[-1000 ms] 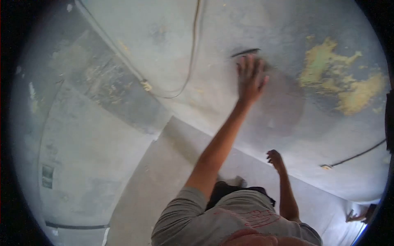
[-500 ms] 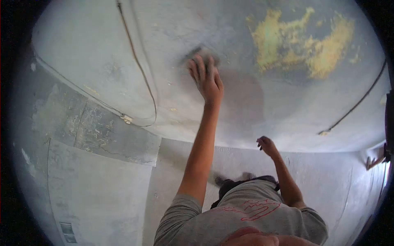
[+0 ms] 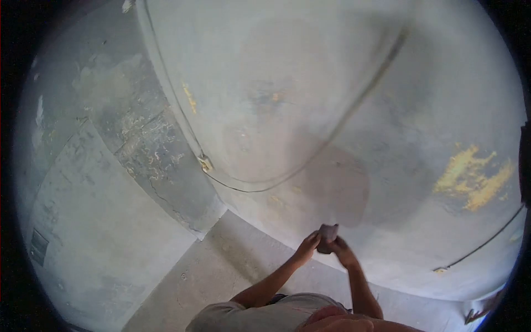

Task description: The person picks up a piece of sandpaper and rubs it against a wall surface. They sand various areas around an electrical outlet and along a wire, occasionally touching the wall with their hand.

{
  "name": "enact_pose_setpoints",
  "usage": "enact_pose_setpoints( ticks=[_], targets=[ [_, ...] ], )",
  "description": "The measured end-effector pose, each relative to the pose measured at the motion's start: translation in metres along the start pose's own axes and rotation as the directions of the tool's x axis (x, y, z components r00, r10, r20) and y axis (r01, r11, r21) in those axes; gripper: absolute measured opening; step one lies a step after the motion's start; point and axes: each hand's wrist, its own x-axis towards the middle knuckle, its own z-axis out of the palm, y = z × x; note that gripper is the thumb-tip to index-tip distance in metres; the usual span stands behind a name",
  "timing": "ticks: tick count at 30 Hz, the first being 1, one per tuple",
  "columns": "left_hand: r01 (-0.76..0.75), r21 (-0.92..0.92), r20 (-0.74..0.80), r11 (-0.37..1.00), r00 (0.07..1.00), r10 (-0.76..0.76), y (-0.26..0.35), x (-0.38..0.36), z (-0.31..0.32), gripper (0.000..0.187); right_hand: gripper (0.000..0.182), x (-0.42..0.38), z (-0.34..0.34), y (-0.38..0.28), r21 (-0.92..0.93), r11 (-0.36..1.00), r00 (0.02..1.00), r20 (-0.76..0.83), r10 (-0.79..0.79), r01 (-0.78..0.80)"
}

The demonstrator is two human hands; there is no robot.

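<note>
We grip the dark pad [image 3: 327,232] between the fingers of our left hand [image 3: 308,247] and right hand [image 3: 344,253] — loosening either could drop it floorward.

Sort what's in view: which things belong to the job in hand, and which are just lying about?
Job, it seems:
pad, in left hand and right hand
wall, probably the work surface

Likely just there:
looped cord
pale fitting
</note>
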Motion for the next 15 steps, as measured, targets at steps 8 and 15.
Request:
enact_pose_setpoints(
  ticks=[8,15],
  targets=[
    [0.147,-0.262,-0.344,0.954,0.909,-0.235,-0.040,-0.076,-0.215,0.048,0.037,0.122,0.194,0.008,-0.361,0.928,0.980,0.196,-0.021,0.092],
    [0.211,-0.171,-0.483,0.962,0.833,-0.269,0.003,-0.124,-0.330,0.049,0.031,0.210,0.221,-0.151,-0.785,0.446,0.608,-0.114,-0.786,0.430]
  ],
)
